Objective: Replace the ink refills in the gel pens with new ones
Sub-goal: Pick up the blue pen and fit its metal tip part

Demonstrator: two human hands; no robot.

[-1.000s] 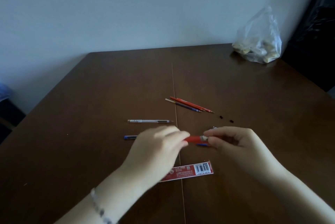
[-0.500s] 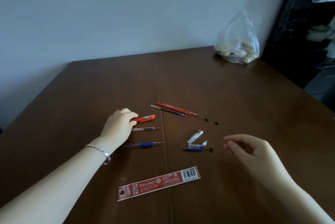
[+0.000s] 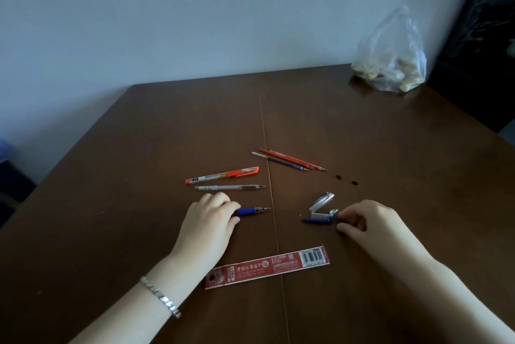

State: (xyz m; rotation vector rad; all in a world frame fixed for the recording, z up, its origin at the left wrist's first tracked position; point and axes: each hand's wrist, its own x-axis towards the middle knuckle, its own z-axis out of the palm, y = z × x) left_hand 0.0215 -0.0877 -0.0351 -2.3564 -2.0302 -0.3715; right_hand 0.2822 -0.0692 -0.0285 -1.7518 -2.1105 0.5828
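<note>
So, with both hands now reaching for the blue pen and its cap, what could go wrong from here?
The two tiny black tip caps lie loose on the dark brown wooden table; a sleeve could sweep them off unseen.

The loose red and blue ink refills lie uncapped together, so old and new may be confused.

The left hand covers the blue-grip gel pen, whose bare tip could smear ink; the right hand may knock the clear pen cap.
</note>
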